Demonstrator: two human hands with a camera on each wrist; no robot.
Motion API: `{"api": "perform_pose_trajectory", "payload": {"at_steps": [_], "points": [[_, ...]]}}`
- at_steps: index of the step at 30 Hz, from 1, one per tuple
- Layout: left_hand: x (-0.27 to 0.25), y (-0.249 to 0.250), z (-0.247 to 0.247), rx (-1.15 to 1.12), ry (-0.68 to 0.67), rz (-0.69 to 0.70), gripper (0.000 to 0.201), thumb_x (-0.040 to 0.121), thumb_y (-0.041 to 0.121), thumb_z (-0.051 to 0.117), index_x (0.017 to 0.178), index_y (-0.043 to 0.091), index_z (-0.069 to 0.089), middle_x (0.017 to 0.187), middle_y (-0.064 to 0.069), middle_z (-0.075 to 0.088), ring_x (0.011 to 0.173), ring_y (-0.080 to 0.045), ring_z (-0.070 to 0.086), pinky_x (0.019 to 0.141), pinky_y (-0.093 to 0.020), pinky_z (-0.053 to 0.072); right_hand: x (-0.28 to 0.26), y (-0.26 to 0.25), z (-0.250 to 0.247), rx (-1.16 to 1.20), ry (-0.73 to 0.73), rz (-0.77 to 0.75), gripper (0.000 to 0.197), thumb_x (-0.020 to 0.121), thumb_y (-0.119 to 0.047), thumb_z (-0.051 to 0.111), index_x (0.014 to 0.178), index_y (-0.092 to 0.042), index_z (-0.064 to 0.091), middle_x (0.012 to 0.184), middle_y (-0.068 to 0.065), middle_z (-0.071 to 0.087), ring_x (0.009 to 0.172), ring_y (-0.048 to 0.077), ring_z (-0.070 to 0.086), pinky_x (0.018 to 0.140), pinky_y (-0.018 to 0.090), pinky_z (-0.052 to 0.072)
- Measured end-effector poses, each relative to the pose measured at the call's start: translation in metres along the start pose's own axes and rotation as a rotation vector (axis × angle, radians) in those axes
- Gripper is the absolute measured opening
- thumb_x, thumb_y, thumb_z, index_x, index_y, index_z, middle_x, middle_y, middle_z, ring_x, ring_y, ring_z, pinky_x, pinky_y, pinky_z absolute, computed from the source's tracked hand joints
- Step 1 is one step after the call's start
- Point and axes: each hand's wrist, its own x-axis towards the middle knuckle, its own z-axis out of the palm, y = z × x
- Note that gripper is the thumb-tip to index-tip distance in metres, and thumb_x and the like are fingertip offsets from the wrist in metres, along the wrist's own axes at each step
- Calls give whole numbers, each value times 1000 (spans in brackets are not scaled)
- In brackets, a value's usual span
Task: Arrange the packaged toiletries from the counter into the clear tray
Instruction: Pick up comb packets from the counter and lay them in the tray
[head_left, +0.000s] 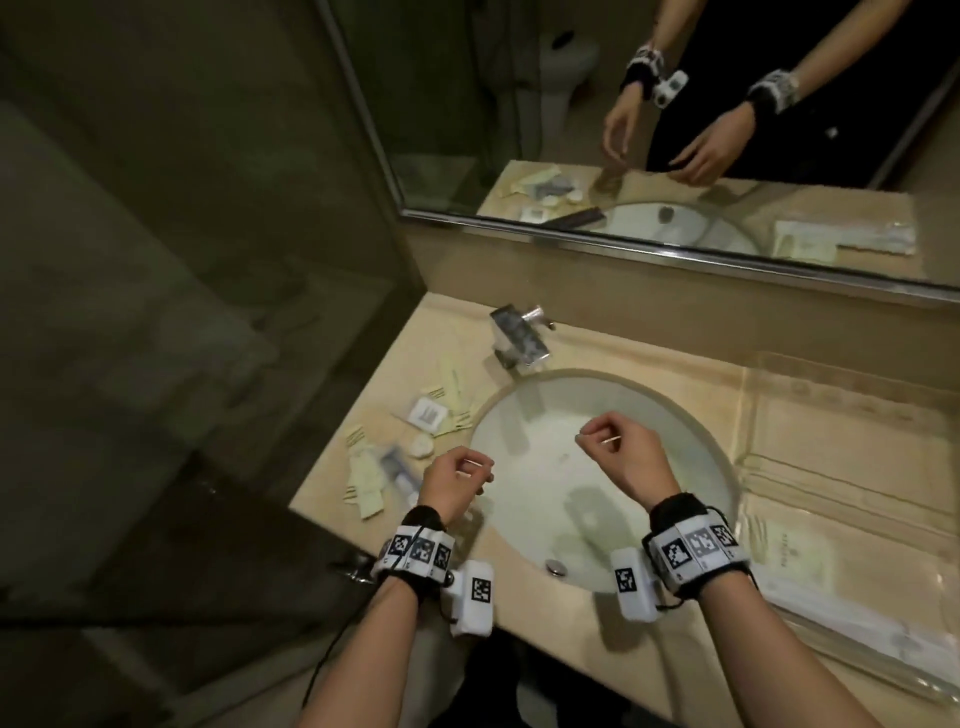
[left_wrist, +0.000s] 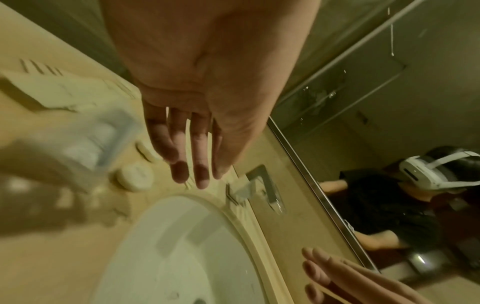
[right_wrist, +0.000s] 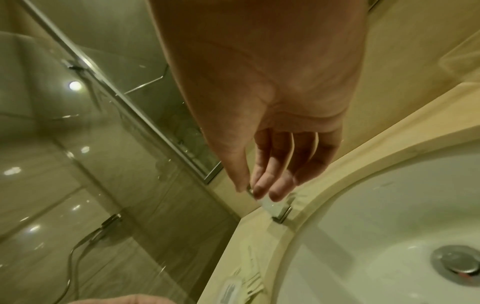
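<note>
Packaged toiletries lie scattered on the beige counter left of the sink: pale yellow packets (head_left: 366, 480), a white square packet (head_left: 428, 413), a round white soap (head_left: 421, 446) and a clear wrapped pack (head_left: 396, 467). The clear tray (head_left: 831, 415) stands right of the sink, with flat packets (head_left: 795, 558) in its near end. My left hand (head_left: 480, 470) hovers at the sink's left rim with loosely curled fingers and holds nothing. My right hand (head_left: 592, 436) hangs over the basin, likewise without anything in it. In the left wrist view the relaxed left hand (left_wrist: 197, 176) hangs above the soap (left_wrist: 135, 176).
A chrome faucet (head_left: 519, 338) stands behind the white sink (head_left: 545, 467), whose drain plug (head_left: 557, 566) is at the near side. A mirror (head_left: 675, 130) runs along the back wall. A glass shower wall (head_left: 208, 260) closes off the counter's left end.
</note>
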Motion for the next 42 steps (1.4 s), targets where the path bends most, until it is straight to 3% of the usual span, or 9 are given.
{"api": "perform_pose_trajectory", "payload": {"at_steps": [4,8,13,15,19,22,26,34,42], "points": [[5,-34,-49,-62,53,-55,10,90,10,60,98,11,66,82,-3,69,66,-9,61,49,-8,43,10,-24,51,-70,-80,-19,11,84,-23,72,89,-13,69,83,2,70,64,7,56,60,16,41],[16,-67,-91,-110,78,-121,15,87,9,62,85,22,67,80,-1,71,76,-19,66,70,-28,52,19,-48,103,-108,-115,-19,11,84,-23,73,89,-14,69,82,2,70,67,11,60,60,17,43],[34,-104,-137,-149,91,-165,8,86,13,66,84,20,65,83,-5,71,69,-19,62,61,-33,51,30,-73,166,-169,-165,-27,13,85,-23,73,90,-12,69,82,0,69,69,10,61,63,16,45],[43,-118,-154,-123,88,-175,8,85,12,65,82,20,65,81,-6,71,67,-19,62,67,-39,55,33,-79,189,-188,-171,-22,13,85,-22,73,90,-11,69,83,1,69,68,10,61,64,18,46],[61,-140,-174,-58,146,-248,7,80,11,69,81,17,66,78,-3,68,82,-25,67,77,-33,55,42,-82,230,-252,-216,27,12,84,-19,73,91,-10,68,88,3,71,77,17,65,77,30,54],[73,-151,-177,-5,147,-308,27,74,12,77,96,9,62,88,-6,64,89,-23,63,81,-26,49,51,-79,256,-314,-217,70,11,84,-19,71,90,-12,64,92,5,71,84,22,66,80,32,53],[86,-154,-170,133,123,-371,56,63,21,87,106,10,53,113,-12,57,108,-29,56,95,-36,47,72,-71,272,-351,-103,183,18,85,-18,69,96,-13,56,107,11,69,97,28,64,81,31,49],[100,-146,-160,324,113,-444,80,60,30,89,122,5,45,128,-16,57,122,-34,53,104,-42,43,107,-65,272,-455,23,247,33,87,-18,68,115,-7,54,122,16,54,107,34,57,94,45,49],[109,-148,-172,191,-6,-465,34,73,28,80,95,7,65,110,-11,68,104,-32,62,87,-32,50,127,-62,267,-594,-48,370,53,82,-28,72,126,-11,47,129,16,48,118,37,49,101,47,42]]}}
